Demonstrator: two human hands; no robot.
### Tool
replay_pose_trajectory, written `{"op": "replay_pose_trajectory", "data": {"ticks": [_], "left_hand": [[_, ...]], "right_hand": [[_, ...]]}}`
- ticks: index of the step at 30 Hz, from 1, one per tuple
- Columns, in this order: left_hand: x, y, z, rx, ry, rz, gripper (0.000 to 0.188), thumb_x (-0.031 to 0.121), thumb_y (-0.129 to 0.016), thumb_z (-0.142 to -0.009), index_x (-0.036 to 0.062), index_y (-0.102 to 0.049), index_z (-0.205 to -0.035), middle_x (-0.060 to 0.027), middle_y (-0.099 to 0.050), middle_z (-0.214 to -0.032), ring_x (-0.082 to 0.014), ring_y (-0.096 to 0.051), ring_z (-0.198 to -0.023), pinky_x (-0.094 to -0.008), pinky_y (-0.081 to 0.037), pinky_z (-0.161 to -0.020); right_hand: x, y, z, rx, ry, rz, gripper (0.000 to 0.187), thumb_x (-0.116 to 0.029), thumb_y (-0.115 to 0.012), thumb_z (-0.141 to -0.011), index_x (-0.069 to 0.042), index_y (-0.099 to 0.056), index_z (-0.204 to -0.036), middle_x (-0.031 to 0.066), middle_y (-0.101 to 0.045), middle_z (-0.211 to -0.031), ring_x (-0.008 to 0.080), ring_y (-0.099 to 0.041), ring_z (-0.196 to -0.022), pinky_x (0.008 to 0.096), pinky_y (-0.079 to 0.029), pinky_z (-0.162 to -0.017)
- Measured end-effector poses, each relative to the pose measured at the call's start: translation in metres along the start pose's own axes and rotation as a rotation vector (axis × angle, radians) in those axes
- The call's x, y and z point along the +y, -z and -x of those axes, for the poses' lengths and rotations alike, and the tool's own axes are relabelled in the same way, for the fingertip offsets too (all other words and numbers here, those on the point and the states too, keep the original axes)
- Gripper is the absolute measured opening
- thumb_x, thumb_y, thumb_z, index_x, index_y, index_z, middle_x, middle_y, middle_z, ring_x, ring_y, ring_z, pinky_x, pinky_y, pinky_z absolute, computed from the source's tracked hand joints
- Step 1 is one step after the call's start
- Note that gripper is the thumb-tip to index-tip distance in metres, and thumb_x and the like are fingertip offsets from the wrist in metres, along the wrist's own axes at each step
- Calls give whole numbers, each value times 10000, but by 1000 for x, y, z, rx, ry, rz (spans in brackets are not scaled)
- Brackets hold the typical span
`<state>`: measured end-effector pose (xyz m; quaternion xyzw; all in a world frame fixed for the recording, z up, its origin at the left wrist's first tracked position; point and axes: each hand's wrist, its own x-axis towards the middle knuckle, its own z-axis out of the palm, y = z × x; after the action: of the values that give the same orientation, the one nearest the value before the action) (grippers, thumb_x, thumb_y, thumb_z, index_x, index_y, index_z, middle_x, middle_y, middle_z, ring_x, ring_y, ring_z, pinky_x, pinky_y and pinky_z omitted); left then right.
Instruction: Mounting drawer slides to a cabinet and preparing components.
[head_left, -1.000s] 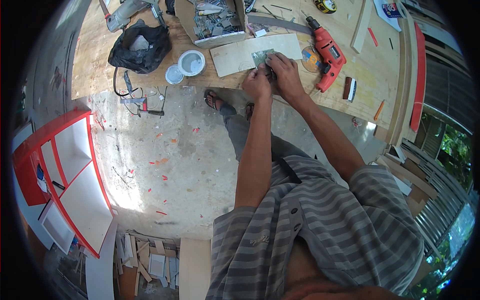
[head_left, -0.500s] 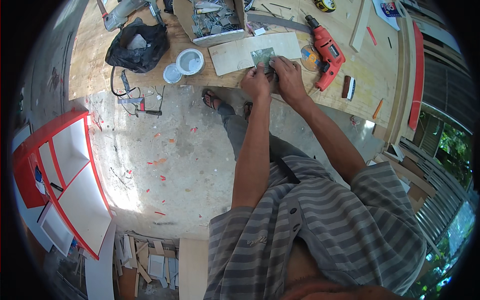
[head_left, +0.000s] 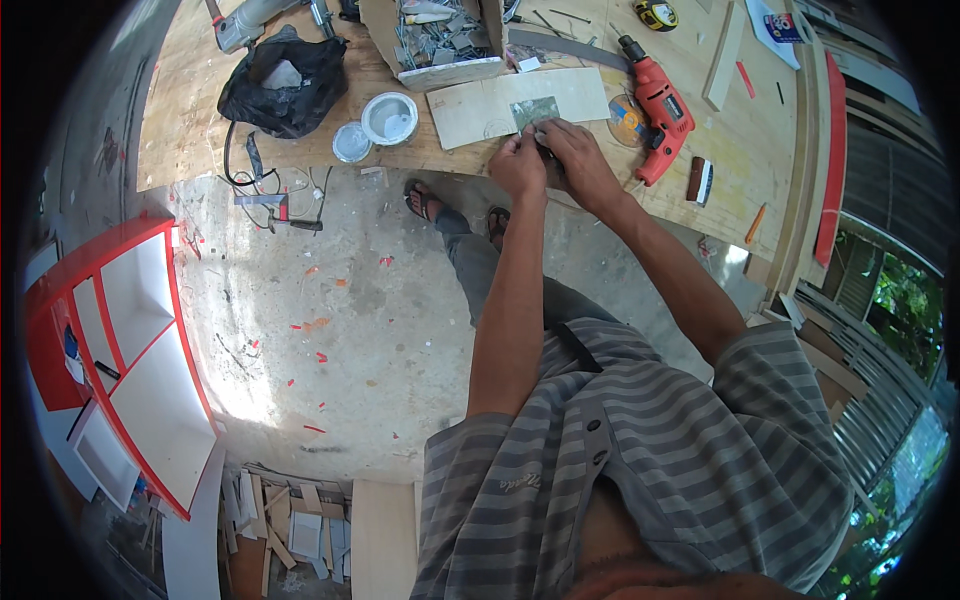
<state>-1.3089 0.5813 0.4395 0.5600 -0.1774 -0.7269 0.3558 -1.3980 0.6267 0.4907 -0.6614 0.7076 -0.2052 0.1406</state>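
Observation:
At the bench's near edge my two hands are close together over a pale wooden board. On the board lies a small, square, shiny greenish sheet, its near edge meeting my fingertips. My left hand is closed, thumb and fingers pinched together. My right hand has its fingers bent and pressed together just to the right. Something dark shows between the two hands, but the fingers cover most of it, so I cannot tell what it is.
Right of the board lies a red power drill over a disc. To the left are a white tub, a black plastic bag and a cardboard box of metal hardware. A red-and-white cabinet stands on the floor.
The view has shifted slightly, so the bench things appear a little to the right. My fingers have moved slightly at the sheet's near edge; the sheet and board keep their places.

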Motion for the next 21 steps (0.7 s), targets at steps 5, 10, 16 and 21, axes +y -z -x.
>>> {"op": "replay_pose_trajectory", "data": {"ticks": [5,10,16,21], "left_hand": [[1,-9,8,-36,-147,-227,228,115,-632,-927,-71,-691,-811,-11,-643,-682,-74,-562,-624,-271,-460,-565],[-10,9,-7,23,-219,-282,169,91,-631,-900,-54,-709,-862,-27,-657,-702,-82,-558,-637,-274,-446,-567],[6,8,18,23,-563,-508,132,50,-644,-855,-19,-709,-947,-99,-675,-784,-165,-608,-647,-304,-461,-568],[42,-4,24,85,-1021,-644,191,20,-687,-795,21,-704,-985,-107,-608,-859,-258,-609,-714,-364,-473,-620]], "right_hand": [[11,2,-25,7,20,-3,423,1,-605,-796,-11,-553,-1216,167,-585,-1307,350,-521,-1269,459,-387,-1070],[-4,1,-17,-29,154,-1,376,-23,-616,-798,-30,-573,-1171,157,-604,-1267,329,-544,-1237,455,-393,-1062],[-5,25,-43,-50,0,56,398,16,-646,-760,-23,-592,-1153,155,-617,-1244,331,-562,-1201,445,-426,-1019],[5,54,-4,441,-259,-183,423,133,-590,-767,14,-581,-1173,177,-606,-1272,369,-554,-1187,430,-461,-989]]}}
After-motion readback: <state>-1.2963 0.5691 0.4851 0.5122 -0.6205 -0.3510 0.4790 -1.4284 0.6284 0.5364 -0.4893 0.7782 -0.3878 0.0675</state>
